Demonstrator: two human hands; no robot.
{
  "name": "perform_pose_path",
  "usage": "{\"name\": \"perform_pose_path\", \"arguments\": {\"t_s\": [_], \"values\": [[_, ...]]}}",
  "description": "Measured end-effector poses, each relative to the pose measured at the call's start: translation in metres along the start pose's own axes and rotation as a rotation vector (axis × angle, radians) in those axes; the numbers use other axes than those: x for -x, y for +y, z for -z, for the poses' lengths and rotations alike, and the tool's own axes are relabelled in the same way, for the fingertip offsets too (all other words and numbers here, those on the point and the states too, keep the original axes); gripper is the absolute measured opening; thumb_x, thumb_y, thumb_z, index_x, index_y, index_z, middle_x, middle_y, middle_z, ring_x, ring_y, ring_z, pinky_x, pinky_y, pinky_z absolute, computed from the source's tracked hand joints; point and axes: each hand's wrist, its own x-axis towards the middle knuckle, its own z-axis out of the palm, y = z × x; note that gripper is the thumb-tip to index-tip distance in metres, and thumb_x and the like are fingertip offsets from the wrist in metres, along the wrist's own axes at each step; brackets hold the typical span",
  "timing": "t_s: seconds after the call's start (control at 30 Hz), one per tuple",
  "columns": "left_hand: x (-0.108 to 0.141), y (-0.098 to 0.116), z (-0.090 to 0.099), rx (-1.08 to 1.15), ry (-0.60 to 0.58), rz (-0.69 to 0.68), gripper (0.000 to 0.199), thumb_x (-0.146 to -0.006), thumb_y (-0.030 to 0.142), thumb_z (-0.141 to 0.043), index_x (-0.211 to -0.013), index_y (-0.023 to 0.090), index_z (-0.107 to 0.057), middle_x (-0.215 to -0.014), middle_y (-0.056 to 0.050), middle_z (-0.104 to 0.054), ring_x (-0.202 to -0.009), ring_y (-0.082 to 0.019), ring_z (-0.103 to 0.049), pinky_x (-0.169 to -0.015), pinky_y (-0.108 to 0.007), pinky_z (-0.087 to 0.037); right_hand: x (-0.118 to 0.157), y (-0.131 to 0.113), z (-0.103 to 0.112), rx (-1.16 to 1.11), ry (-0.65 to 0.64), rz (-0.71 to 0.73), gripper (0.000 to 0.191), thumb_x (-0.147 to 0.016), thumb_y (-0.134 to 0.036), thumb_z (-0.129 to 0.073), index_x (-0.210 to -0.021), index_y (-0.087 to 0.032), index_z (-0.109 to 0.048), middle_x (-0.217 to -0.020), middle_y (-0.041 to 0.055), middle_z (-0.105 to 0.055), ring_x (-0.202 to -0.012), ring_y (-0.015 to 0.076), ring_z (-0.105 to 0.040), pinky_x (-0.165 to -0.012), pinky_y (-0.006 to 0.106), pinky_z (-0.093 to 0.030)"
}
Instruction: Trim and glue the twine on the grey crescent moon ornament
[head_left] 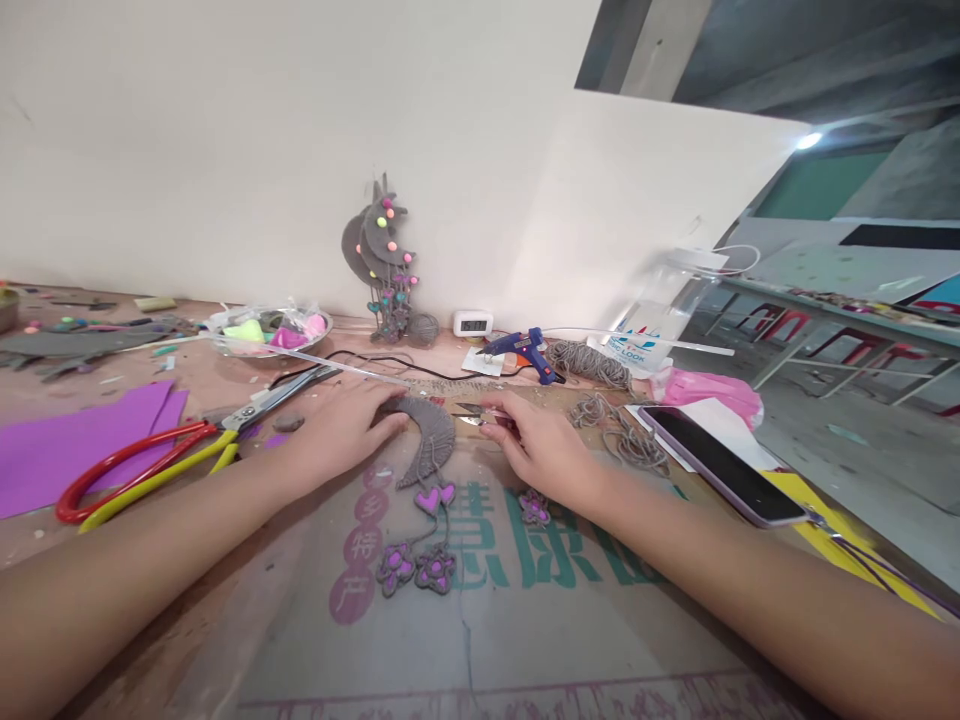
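A grey yarn-wrapped crescent (431,440) lies on the printed plastic sheet (360,660), with purple hearts (435,498) and two grey-and-purple flowers (416,569) hanging from it on strings. My left hand (337,430) rests over the crescent's upper left end, its fingers closed on it. Just right of the crescent, my right hand (540,445) pinches a small pair of scissors (472,413), its blades pointing left. Another flower (535,507) lies below my right hand, by the wrist.
Large red-and-yellow scissors (157,465) and purple sheets (90,440) lie left. Behind are a bowl of pompoms (270,330), a glue gun (525,352), a timer (472,323) and yarn (589,364). A phone (720,462) lies right.
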Motion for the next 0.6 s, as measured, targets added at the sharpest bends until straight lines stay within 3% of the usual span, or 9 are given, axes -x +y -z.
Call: {"name": "perform_pose_path", "arguments": {"t_s": [0.07,0.27,0.37,0.5,0.6], "values": [[0.000,-0.001,-0.005,-0.083,-0.032,-0.060,0.040,-0.085,0.039,-0.046,-0.118,0.020,-0.058,-0.121,-0.009,-0.061,-0.114,-0.028,-0.050,-0.100,-0.040,-0.033,0.000,-0.001,-0.001,-0.010,-0.007,0.023,0.030,-0.091,-0.027,-0.044,-0.120,-0.020,-0.051,-0.101,0.0051,-0.067,-0.086,0.0193,-0.064,-0.071,0.029,-0.045],[-0.002,-0.005,-0.011,-0.066,0.033,-0.105,0.035,-0.084,0.032,-0.051,-0.116,0.021,-0.059,-0.116,-0.006,-0.064,-0.111,-0.026,-0.053,-0.096,-0.040,-0.037,0.001,-0.005,-0.004,-0.063,-0.005,0.083,0.033,-0.092,-0.027,-0.041,-0.124,-0.021,-0.050,-0.103,0.0061,-0.065,-0.084,0.0184,-0.062,-0.071,0.029,-0.045],[-0.002,0.002,-0.006,0.092,0.069,-0.036,0.033,-0.083,0.028,-0.051,-0.115,0.021,-0.060,-0.115,-0.005,-0.064,-0.107,-0.024,-0.056,-0.092,-0.036,-0.041,0.000,-0.007,-0.001,-0.180,0.016,0.037,0.035,-0.088,-0.031,-0.049,-0.121,-0.021,-0.052,-0.097,0.0057,-0.064,-0.080,0.0173,-0.060,-0.069,0.028,-0.045],[-0.002,0.022,0.008,0.392,0.070,0.099,0.033,-0.084,0.030,-0.051,-0.114,0.021,-0.059,-0.112,-0.004,-0.065,-0.094,-0.021,-0.062,-0.081,-0.032,-0.047,-0.006,-0.011,0.008,-0.399,0.070,-0.155,0.032,-0.082,-0.034,-0.057,-0.110,-0.018,-0.059,-0.070,-0.0011,-0.053,-0.059,0.0124,-0.048,-0.055,0.023,-0.039],[0.000,0.038,0.016,0.533,0.124,0.116,0.031,-0.081,0.030,-0.055,-0.110,0.020,-0.061,-0.101,-0.003,-0.068,-0.085,-0.019,-0.064,-0.076,-0.029,-0.048,-0.008,-0.016,0.014,-0.530,0.016,-0.231,0.028,-0.083,-0.037,-0.053,-0.100,-0.017,-0.063,-0.063,-0.0028,-0.046,-0.055,0.0108,-0.039,-0.050,0.022,-0.033]]}}
